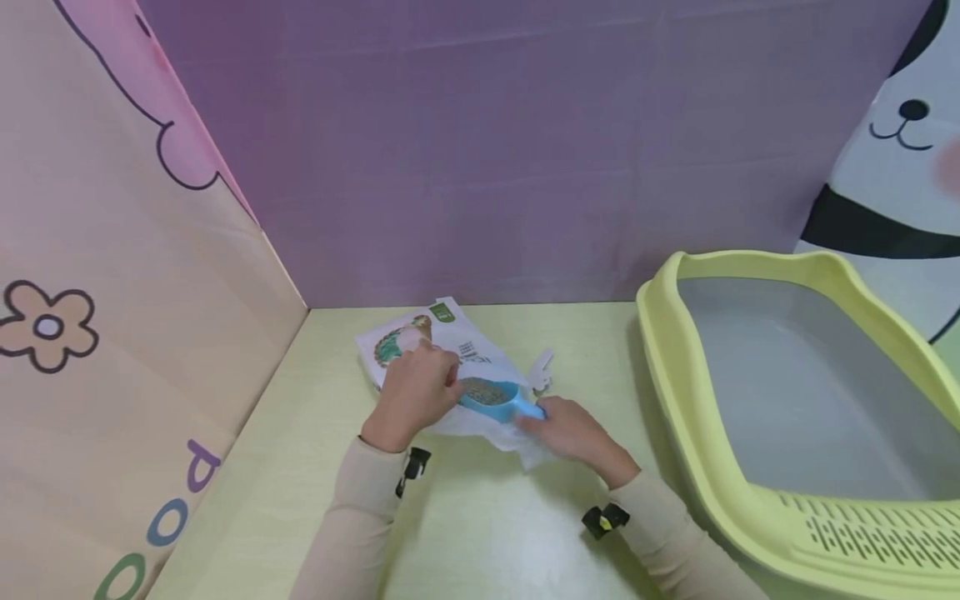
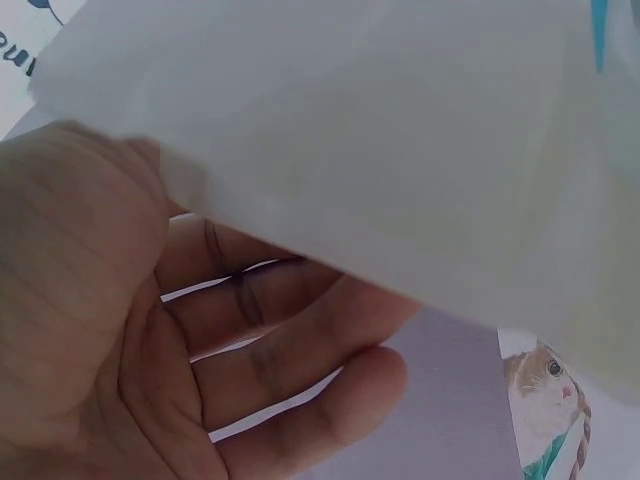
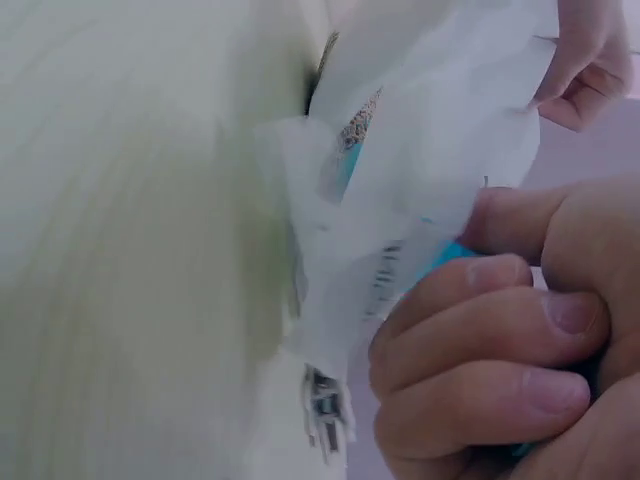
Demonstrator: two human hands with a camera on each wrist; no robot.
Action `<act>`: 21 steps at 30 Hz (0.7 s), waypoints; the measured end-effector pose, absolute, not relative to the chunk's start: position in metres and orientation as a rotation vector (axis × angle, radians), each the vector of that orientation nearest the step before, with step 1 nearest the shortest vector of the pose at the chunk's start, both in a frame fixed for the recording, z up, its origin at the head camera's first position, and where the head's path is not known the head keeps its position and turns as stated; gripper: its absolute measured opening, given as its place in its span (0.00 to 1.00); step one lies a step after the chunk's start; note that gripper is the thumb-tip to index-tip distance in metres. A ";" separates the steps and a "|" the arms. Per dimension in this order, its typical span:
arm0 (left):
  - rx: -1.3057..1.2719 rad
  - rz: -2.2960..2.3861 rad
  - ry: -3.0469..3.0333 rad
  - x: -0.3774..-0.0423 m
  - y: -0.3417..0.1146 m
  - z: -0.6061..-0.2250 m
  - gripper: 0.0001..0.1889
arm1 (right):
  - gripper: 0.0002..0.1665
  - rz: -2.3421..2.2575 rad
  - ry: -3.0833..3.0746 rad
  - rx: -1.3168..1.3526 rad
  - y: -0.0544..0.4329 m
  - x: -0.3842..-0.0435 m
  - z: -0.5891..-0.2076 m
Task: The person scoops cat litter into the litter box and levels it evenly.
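A white printed bag (image 1: 476, 346) with a cat picture lies on the table, its mouth open toward me. My left hand (image 1: 420, 387) pinches the edge of the bag's mouth. In the left wrist view, the white bag (image 2: 350, 130) covers the thumb of that hand (image 2: 200, 330), while the other fingers show below the edge. With my right hand (image 1: 570, 429) I grip the handle of a light-blue scoop (image 1: 517, 407). Greyish-brown granules (image 1: 483, 391) fill the scoop, which is at the bag's mouth. In the right wrist view, bag film partly hides the scoop.
To the right stands a large litter tray (image 1: 675, 375) with a raised yellow-green rim and a grey bottom. A torn white strip (image 1: 542, 371) lies beside the bag. Purple backing (image 1: 465, 167) rises behind the table, and a printed panel (image 1: 135, 333) borders the left.
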State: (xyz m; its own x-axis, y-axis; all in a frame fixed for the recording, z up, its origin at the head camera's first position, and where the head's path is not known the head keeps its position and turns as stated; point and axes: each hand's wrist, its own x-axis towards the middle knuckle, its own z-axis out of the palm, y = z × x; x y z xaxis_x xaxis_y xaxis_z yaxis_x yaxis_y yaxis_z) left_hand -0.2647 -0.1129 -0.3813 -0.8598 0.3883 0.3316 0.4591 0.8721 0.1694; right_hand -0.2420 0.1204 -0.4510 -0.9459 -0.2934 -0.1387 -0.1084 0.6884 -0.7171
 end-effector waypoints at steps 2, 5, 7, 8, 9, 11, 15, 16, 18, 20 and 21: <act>-0.639 -0.359 -2.762 -0.265 -0.112 -0.382 0.13 | 0.18 -1.066 2.687 -0.320 0.122 -0.241 -0.447; -0.639 -0.359 -2.772 -0.265 -0.112 -0.382 0.13 | 0.16 -1.049 2.689 -0.321 0.125 -0.239 -0.438; -0.640 -0.355 -2.777 -0.265 -0.112 -0.381 0.12 | 0.16 -1.005 2.704 -0.325 0.127 -0.237 -0.432; -0.641 -0.349 -2.778 -0.265 -0.112 -0.381 0.11 | 0.16 -0.989 2.710 -0.323 0.128 -0.235 -0.428; -0.642 -0.347 -2.778 -0.265 -0.112 -0.381 0.10 | 0.16 -0.969 2.717 -0.326 0.129 -0.234 -0.424; -0.644 -0.340 -2.777 -0.265 -0.112 -0.381 0.09 | 0.18 -0.920 2.735 -0.335 0.131 -0.230 -0.416; -0.644 -0.339 -2.780 -0.265 -0.112 -0.382 0.09 | 0.19 -0.817 2.776 -0.342 0.136 -0.223 -0.402; -0.644 -0.337 -2.782 -0.265 -0.112 -0.382 0.09 | 0.19 -0.789 2.788 -0.341 0.137 -0.221 -0.399; -0.644 -0.338 -2.786 -0.265 -0.111 -0.382 0.09 | 0.18 -0.752 2.804 -0.338 0.139 -0.218 -0.393; -0.643 -0.334 -2.789 -0.265 -0.111 -0.381 0.09 | 0.17 -0.734 2.811 -0.324 0.142 -0.215 -0.387; -0.642 -0.332 -2.788 -0.266 -0.111 -0.381 0.09 | 0.17 -0.731 2.811 -0.320 0.143 -0.214 -0.385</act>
State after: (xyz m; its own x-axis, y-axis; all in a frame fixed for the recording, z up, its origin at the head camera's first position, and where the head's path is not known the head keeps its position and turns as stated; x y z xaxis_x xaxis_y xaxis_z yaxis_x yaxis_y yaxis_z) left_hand -0.2657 -0.1111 -0.3813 -0.8684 0.3943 0.3007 0.4538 0.8763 0.1615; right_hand -0.2139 0.1429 -0.3846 -0.9523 -0.2626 -0.1554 -0.1537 0.8527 -0.4992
